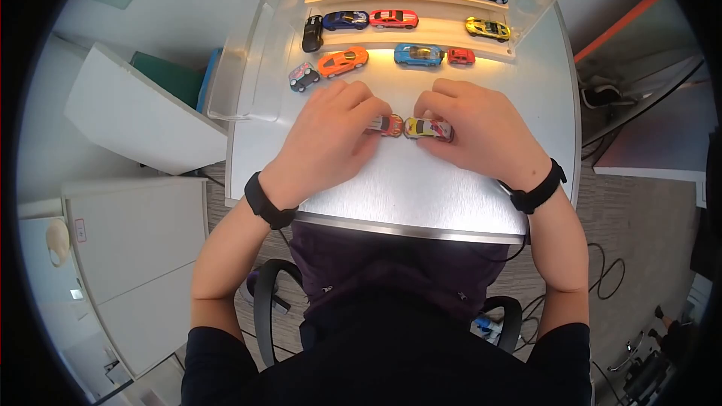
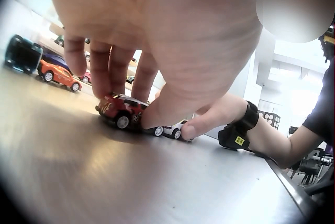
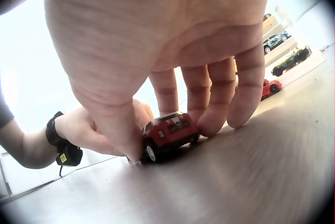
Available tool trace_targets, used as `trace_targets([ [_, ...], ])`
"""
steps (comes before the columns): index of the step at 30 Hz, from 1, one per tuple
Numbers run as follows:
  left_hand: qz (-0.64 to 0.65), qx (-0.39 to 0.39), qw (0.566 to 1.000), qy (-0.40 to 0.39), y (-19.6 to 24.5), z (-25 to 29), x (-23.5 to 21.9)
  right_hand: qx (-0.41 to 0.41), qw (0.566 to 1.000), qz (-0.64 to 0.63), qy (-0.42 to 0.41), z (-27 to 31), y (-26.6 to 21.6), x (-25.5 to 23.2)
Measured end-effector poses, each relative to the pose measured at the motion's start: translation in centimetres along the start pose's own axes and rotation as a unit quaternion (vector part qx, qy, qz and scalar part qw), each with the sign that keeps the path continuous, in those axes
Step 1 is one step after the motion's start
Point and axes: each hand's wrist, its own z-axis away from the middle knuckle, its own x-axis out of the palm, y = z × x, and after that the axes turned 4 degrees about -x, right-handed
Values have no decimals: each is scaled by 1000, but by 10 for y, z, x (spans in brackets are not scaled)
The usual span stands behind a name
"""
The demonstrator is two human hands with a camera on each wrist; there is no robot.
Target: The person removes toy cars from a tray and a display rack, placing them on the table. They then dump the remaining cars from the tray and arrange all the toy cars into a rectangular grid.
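Note:
On the silver tabletop, two small toy cars stand end to end, almost touching. My left hand (image 1: 327,131) pinches the red-and-white toy car (image 1: 388,125) between thumb and fingers. Opposite it, the right hand (image 1: 489,128) grips the white toy car with yellow and red markings (image 1: 430,129) at its sides. The left wrist view shows the red end and white wheels of the left hand's toy car (image 2: 123,110). In the right wrist view, the other toy car's red end (image 3: 170,132) sits low between thumb and fingertips.
Behind the hands stand an orange toy car (image 1: 343,62), a blue toy car (image 1: 419,55), a small red toy car (image 1: 461,56) and a tipped car (image 1: 304,77). A tiered wooden rack (image 1: 444,28) holds several more. The table's front edge (image 1: 406,231) lies near my body.

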Motion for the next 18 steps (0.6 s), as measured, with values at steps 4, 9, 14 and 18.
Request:
trace_targets([
  [4, 6, 1, 1000, 2, 0, 0, 0, 1, 1000, 1, -2, 0, 1, 0],
  [9, 11, 4, 1000, 9, 0, 0, 2, 2, 1000, 3, -7, 0, 1, -1],
  [14, 10, 0, 1000, 0, 0, 0, 2, 0, 1000, 2, -3, 0, 0, 0],
  [18, 9, -3, 1000, 2, 4, -1, 1, -2, 1000, 1, -1, 0, 0, -1],
])
